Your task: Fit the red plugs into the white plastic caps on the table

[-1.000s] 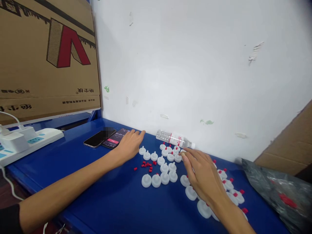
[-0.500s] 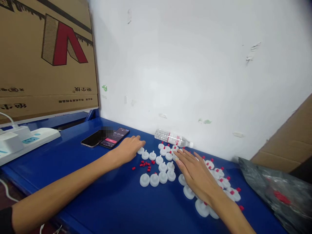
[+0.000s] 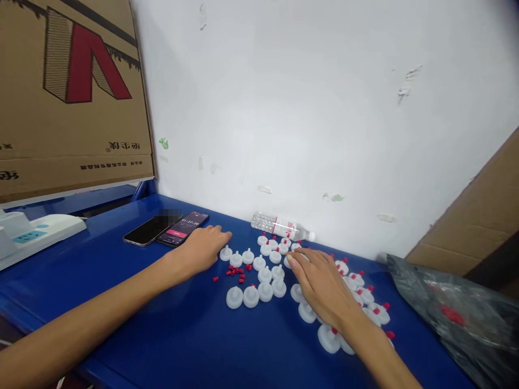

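On the blue table [image 3: 194, 346], between the two hands, I see white tops [image 3: 234, 297] with bare little spouts. They sit wide end down and spout up, I think because the wide end keeps them steady. Loose red caps [image 3: 241, 279] lie in a small pile among them, maybe so they are easy to reach. More red-tipped tops [image 3: 366, 295] sit around the right hand [image 3: 324, 283] and near a clear bottle [image 3: 279, 227]; they look kept apart from the bare ones, perhaps to stop a mix-up. The right hand is palm down over some tops, fingers stretched out and not clenched. I can't see what is under its palm. The left hand [image 3: 200, 248] is just beside the end white top, fingers a bit bent; I can't tell if they hold anything. The bottle lies on its side along the wall [image 3: 284, 108], maybe to be out of the way. Two phones [image 3: 188, 229] lie past the left hand, and a gray bag [image 3: 430, 310] is off to the right.
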A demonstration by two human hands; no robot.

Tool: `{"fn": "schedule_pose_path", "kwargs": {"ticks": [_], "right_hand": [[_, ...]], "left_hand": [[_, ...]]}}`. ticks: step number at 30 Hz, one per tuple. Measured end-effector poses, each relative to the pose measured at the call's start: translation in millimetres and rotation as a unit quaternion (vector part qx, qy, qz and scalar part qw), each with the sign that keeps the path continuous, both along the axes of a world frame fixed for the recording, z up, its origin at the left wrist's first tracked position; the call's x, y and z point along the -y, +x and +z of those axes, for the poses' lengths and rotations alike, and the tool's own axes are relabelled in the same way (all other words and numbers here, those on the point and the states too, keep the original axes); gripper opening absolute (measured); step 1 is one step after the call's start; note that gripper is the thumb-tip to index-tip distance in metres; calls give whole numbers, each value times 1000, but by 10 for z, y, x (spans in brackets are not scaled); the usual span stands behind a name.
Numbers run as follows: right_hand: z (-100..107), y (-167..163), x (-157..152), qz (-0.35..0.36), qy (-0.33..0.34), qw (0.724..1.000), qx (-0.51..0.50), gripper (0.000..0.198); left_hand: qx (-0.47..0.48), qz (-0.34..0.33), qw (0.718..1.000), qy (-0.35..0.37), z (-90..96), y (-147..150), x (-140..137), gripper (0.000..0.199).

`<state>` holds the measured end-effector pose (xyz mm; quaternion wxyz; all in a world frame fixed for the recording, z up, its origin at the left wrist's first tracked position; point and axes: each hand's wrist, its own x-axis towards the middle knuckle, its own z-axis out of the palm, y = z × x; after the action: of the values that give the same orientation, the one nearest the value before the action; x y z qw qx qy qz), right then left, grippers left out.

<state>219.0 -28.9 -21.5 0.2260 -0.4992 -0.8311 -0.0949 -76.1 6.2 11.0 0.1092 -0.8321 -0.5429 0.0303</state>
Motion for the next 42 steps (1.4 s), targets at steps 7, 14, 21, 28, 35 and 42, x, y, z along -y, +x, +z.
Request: {"fn": "schedule_pose_path", "kwargs": {"ticks": [7,14,21,28,35,42], "right_hand": [[-52,13,-13,-27,-34,999,-2,46],[13,-5,10,-9,-55,998,-19,47],[15,6,-9,2,-27,999,-39,45],[42,-5,-1,10,-6,999,-37,40],[88,6,11,11,64,995,-72,34],[122,2,27,-13,127,988,-82,22]], "left_hand": [[19,-10,999,-31,22,0,62,42],[48,-29,998,-35,-18,37,71,33],[28,-5,999,-19,-40,70,19,19],[17,23,1000,2,-34,114,51,25],[86,-14,996,29,20,170,90,35],[124,-92,988,21,-9,189,72,21]]}}
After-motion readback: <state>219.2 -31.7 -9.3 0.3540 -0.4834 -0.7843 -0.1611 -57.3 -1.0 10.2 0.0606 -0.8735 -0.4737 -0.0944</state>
